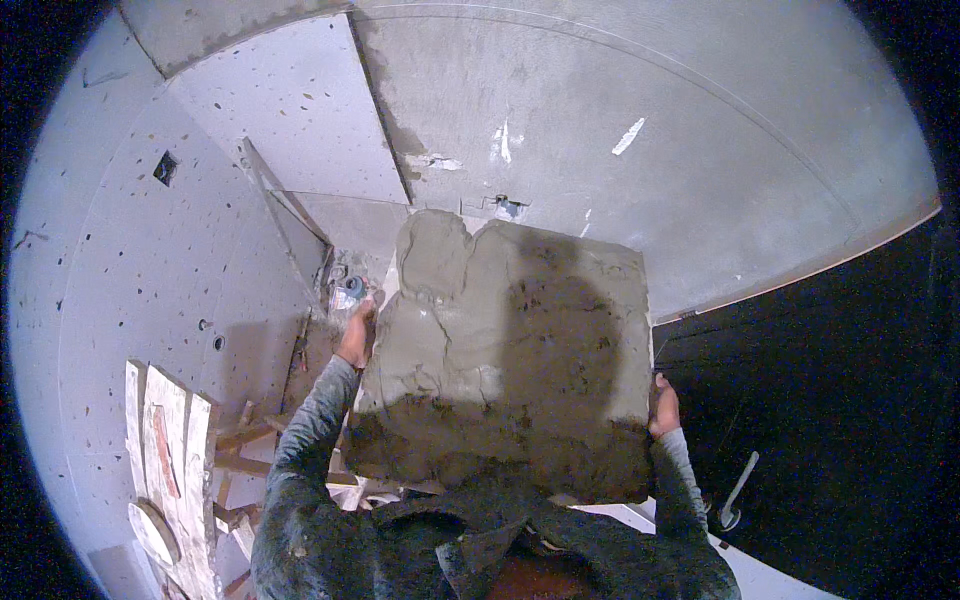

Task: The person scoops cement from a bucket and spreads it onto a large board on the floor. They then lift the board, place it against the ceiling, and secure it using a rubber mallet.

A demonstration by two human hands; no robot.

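Note:
A large tile (450, 350), its upward face coated in wet grey mortar, spans the space before my chest. My left hand (359, 335) grips its left edge, and my right hand (664, 408) holds the opposite edge; the fingers of both are partly hidden by the tile. The mortar lies thick and uneven, with a raised lump at the far left corner. Across its right half falls a dark shadow. Beyond the tile's far edge, the bare grey wall (700, 170) has a small wall box (510, 208) set in it.
A speckled white tile (290, 110) covers part of the far wall; similar tiling (120, 260) lines the left wall. Pipe fittings (350, 287) stand in the corner. Wooden planks (180, 460) form a rough stand at lower left. A pale long-handled tool (738, 490) lies at lower right.

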